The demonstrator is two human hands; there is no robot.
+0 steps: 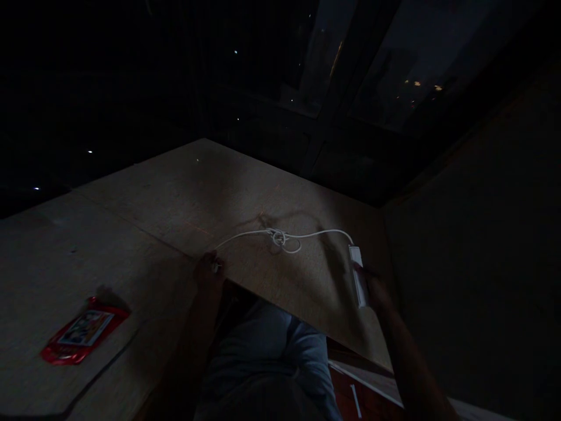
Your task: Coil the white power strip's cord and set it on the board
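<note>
In dim light a white cable [280, 237] lies across a plywood table [175, 199], tangled into a small knot near its middle. My left hand [208, 269] sits at the table's near edge, fingers closed on the cable's left end. My right hand [372, 286] holds a white power strip [357, 275] at the cable's right end, fingers wrapped along its side. Both forearms reach up from below the frame.
A red packet [83, 330] with a printed label lies on the plywood at the left. My lap in blue cloth [272, 345] shows below the table's edge. Dark windows [394, 76] with distant lights stand behind. A dark panel [482, 263] rises at the right.
</note>
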